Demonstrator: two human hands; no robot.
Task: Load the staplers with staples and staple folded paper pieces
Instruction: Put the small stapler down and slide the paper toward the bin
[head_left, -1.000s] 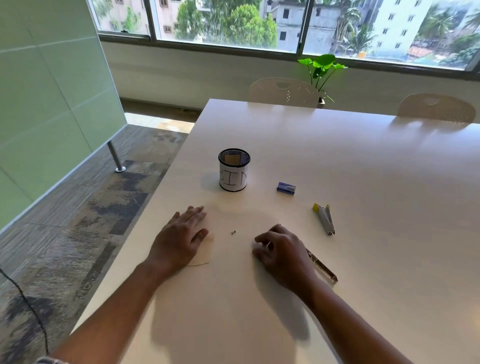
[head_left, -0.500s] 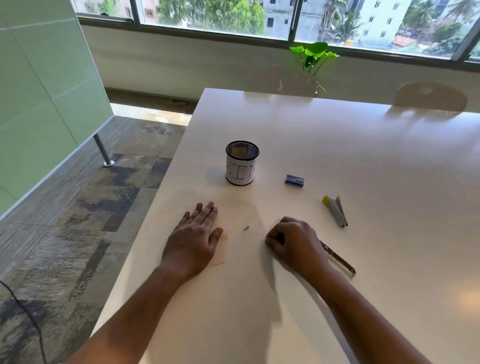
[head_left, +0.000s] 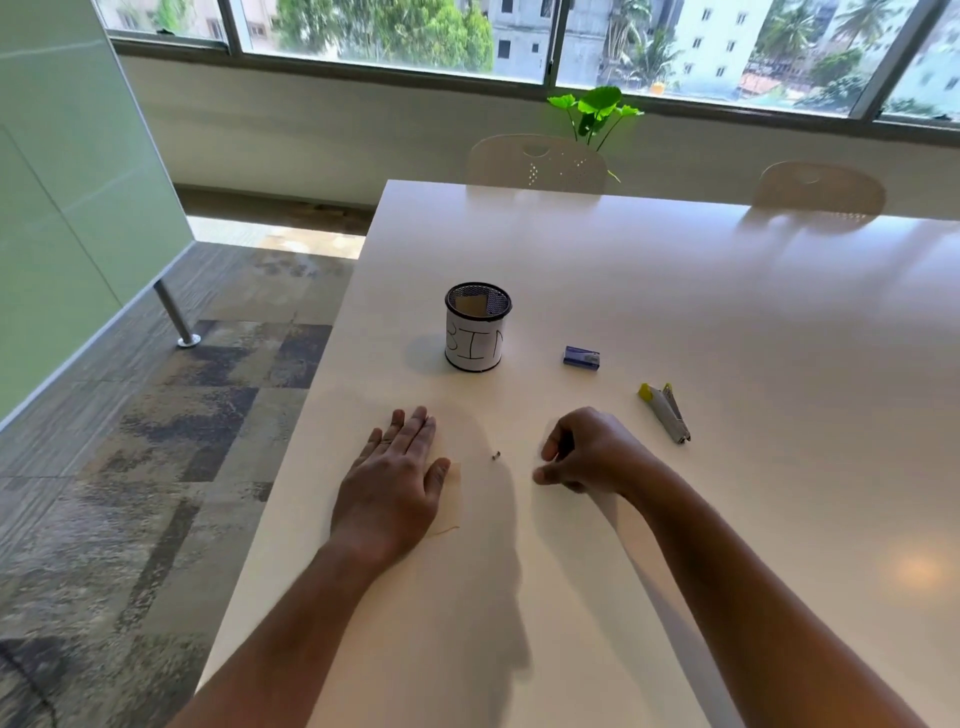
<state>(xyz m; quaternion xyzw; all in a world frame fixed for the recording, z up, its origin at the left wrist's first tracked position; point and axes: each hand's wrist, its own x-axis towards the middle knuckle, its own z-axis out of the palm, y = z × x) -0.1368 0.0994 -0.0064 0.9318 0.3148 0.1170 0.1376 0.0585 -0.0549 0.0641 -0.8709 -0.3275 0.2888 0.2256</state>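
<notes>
Nearest us, our left hand (head_left: 395, 483) stays pressed flat, fingers spread, on the pale folded paper piece (head_left: 451, 499) on the white table (head_left: 675, 322). Our right hand (head_left: 582, 457) has lifted, fingers curled; whether it pinches anything we cannot tell. The stapler it covered is gone from view, so stapling waits; a tiny loose staple (head_left: 496, 455) lies between, the yellow-and-grey stapler (head_left: 665, 413) and blue staple box (head_left: 582, 357) beyond.

**One handwritten label on the cup**

The mesh cup (head_left: 477, 327) on the table carries a white paper band, and on it stand large dark handwritten letters "BIN"; the last letter is partly turned away. The small blue box (head_left: 581, 357) has some print on its side, but it is too small to read.
</notes>
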